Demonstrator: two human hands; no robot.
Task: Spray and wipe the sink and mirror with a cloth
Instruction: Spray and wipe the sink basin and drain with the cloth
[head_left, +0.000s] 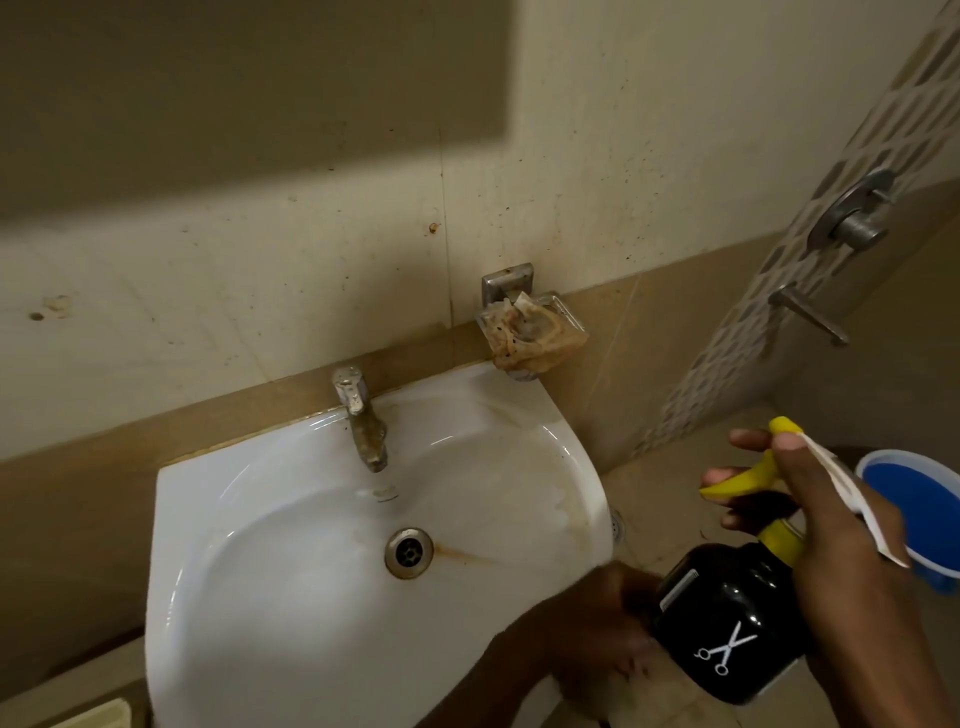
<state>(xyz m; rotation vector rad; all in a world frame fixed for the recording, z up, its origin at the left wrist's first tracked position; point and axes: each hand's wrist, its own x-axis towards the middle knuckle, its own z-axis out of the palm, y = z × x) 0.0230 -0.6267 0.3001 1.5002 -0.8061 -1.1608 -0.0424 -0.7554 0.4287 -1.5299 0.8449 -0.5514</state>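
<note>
- Black spray bottle (727, 634) with a yellow trigger is gripped at the neck by the right hand (810, 525), fingers curled around the trigger.
- Left hand (587, 623) is blurred near the bottle's base; its grip cannot be told.
- White sink (249, 571), stained, is seen left of the bottle.

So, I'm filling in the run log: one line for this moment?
phase: spraying | right hand: holds spray bottle | left hand: at bottle base | sink: stained
</note>
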